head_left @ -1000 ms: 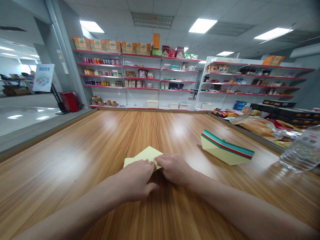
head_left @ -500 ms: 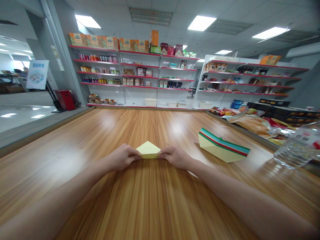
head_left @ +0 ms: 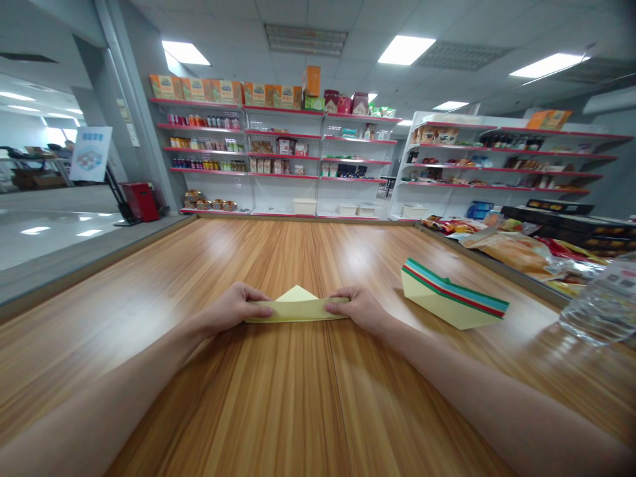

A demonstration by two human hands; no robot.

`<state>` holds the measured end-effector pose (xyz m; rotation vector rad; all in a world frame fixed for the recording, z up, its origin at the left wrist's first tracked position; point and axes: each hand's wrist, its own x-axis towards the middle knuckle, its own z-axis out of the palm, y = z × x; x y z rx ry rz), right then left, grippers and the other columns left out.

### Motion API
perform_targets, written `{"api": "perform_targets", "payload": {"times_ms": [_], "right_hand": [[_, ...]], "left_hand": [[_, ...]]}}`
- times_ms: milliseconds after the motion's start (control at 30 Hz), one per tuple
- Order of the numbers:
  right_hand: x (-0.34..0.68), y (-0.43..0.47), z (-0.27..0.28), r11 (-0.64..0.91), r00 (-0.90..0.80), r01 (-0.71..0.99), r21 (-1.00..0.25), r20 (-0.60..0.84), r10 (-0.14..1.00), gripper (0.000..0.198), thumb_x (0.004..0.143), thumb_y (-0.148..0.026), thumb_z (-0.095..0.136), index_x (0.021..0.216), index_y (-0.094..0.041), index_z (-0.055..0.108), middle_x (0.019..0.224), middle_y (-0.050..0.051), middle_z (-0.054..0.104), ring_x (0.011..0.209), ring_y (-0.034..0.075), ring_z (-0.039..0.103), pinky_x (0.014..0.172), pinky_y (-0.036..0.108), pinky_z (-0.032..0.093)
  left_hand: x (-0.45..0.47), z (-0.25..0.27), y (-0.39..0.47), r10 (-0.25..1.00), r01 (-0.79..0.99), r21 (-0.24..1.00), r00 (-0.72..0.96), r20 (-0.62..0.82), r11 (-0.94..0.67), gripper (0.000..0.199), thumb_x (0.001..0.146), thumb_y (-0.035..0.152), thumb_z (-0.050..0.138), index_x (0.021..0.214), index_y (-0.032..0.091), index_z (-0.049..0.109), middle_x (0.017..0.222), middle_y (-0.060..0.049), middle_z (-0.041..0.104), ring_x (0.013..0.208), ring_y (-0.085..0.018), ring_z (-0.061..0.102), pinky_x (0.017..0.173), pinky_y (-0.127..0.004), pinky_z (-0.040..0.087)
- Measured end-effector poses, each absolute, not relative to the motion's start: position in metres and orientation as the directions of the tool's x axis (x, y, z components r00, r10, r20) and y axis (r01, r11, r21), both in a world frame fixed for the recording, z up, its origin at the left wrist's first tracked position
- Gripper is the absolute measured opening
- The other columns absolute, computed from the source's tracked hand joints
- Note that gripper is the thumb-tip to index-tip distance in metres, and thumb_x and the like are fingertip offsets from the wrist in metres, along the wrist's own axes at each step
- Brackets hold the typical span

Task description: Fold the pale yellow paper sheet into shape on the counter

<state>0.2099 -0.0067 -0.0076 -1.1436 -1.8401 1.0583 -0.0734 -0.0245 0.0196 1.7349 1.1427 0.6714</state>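
Observation:
Between my hands is a folded sheet of pale yellow paper (head_left: 297, 309), held just over the wooden table. Its peak points away from me, and a long flat strip runs along the near edge. My left hand (head_left: 237, 306) pinches the left end of the strip, thumb in front and fingers behind. At the right end, my right hand (head_left: 355, 306) grips the strip in the same way. To the right stands a folded paper boat (head_left: 447, 298), pale yellow with green, blue and red stripes along its top; neither hand touches it.
The wooden table (head_left: 278, 411) spreads out on all sides. At the right edge are a clear plastic bottle (head_left: 596, 305), snack packets (head_left: 517, 252) and dark boxes (head_left: 566, 228). Shelves with goods (head_left: 283, 142) line the far wall. A sign stand (head_left: 92, 156) is at the far left.
The near strip of the yellow paper now stands up facing me and looks wider. My hands have moved slightly apart along it. The whole view has shifted a little.

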Motion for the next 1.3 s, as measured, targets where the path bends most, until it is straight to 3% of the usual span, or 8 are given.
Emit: {"api": "perform_targets", "payload": {"times_ms": [267,533,733,1033,1300], "right_hand": [[0.210,-0.005,-0.008,0.279,-0.271,0.398,-0.874,0.178,0.946,0.024,0.068,-0.033,0.064,0.078,-0.013,0.072,0.066,0.002,0.065,0.059,0.013,0.053,0.055,0.023,0.038],[0.214,0.001,-0.011,0.284,-0.225,0.447,-0.848,0.201,0.953,0.024,0.066,-0.036,0.065,0.075,-0.013,0.070,0.064,0.000,0.062,0.058,0.012,0.052,0.053,0.022,0.036],[0.214,0.002,-0.009,0.273,-0.219,0.499,-0.823,0.186,0.958,0.025,0.068,-0.036,0.062,0.074,-0.013,0.071,0.062,0.001,0.061,0.057,0.012,0.051,0.051,0.022,0.034],[0.213,-0.007,-0.003,0.262,-0.192,0.556,-0.789,0.184,0.964,0.022,0.066,-0.033,0.062,0.067,-0.013,0.071,0.057,0.000,0.058,0.054,0.012,0.049,0.049,0.022,0.031],[0.212,-0.009,-0.006,0.270,-0.175,0.553,-0.788,0.207,0.963,0.025,0.065,-0.036,0.064,0.069,-0.013,0.070,0.059,0.001,0.060,0.057,0.013,0.052,0.050,0.022,0.034]], "left_hand": [[-0.078,0.009,-0.013,0.942,0.449,0.875,0.335,0.023,-0.181,0.028,0.065,0.041,0.068,0.063,0.013,0.070,0.052,0.002,0.057,0.048,-0.010,0.044,0.046,-0.021,0.027],[-0.075,-0.001,-0.011,0.962,0.456,0.880,0.271,0.008,-0.136,0.040,0.066,0.047,0.066,0.081,0.011,0.072,0.062,-0.002,0.063,0.054,-0.013,0.050,0.049,-0.022,0.031],[-0.077,-0.003,-0.006,0.964,0.511,0.847,0.264,0.005,-0.144,0.034,0.065,0.046,0.065,0.066,0.012,0.070,0.050,0.002,0.053,0.047,-0.010,0.040,0.045,-0.023,0.023],[-0.077,-0.005,-0.001,0.962,0.591,0.796,0.270,-0.045,-0.129,0.035,0.063,0.047,0.065,0.059,0.012,0.068,0.045,0.003,0.046,0.043,-0.009,0.033,0.043,-0.024,0.018],[-0.079,0.009,-0.010,0.953,0.592,0.794,0.296,-0.059,-0.135,0.035,0.062,0.048,0.066,0.060,0.013,0.068,0.048,0.003,0.049,0.046,-0.010,0.037,0.044,-0.024,0.021]]}}
